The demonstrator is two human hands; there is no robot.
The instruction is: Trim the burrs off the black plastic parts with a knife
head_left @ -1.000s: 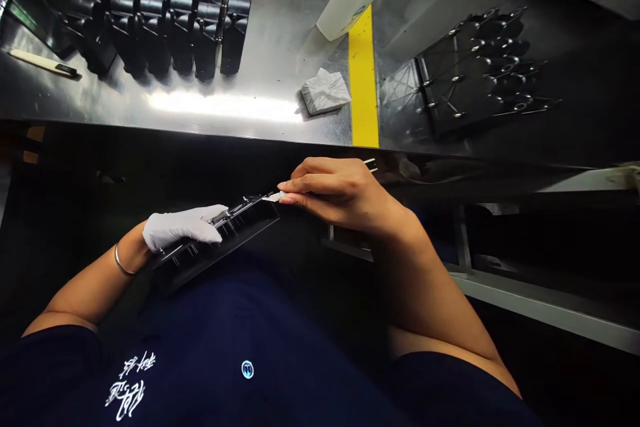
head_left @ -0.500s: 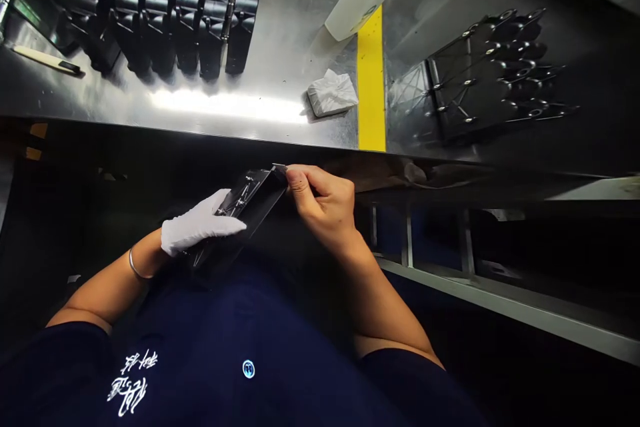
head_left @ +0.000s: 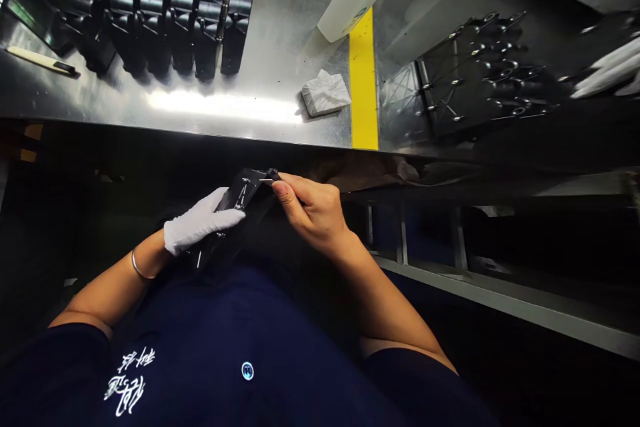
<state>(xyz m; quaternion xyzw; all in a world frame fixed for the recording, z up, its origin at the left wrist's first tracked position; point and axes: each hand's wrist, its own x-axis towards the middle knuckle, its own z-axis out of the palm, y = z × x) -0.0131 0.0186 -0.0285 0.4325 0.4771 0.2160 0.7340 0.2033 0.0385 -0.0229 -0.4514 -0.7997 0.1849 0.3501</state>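
My left hand (head_left: 203, 220), in a white glove, is closed around a black moulded plastic part (head_left: 239, 197) held in front of my shirt, below the table edge. The part is tilted, its upper end pointing up and right, and ribs on it catch the light. My bare right hand (head_left: 317, 214) pinches a small thin metal blade (head_left: 266, 180) between thumb and forefinger. The blade lies at the upper end of the part; whether it touches is too small to tell. The lower end of the part is dark against my shirt.
Rows of similar black parts (head_left: 183, 20) stand on the metal table (head_left: 280, 27). A knife (head_left: 43, 60), a white bottle (head_left: 350, 4) and a folded white wad (head_left: 326, 94) lie there. Right of the yellow stripe (head_left: 364, 80) are more black parts (head_left: 505, 74) and another person's white-gloved hand (head_left: 613, 70).
My right hand has moved slightly left and down with the blade, which now shows edge-on. The black part has turned in my left hand. A white-gloved hand has come in at the right.
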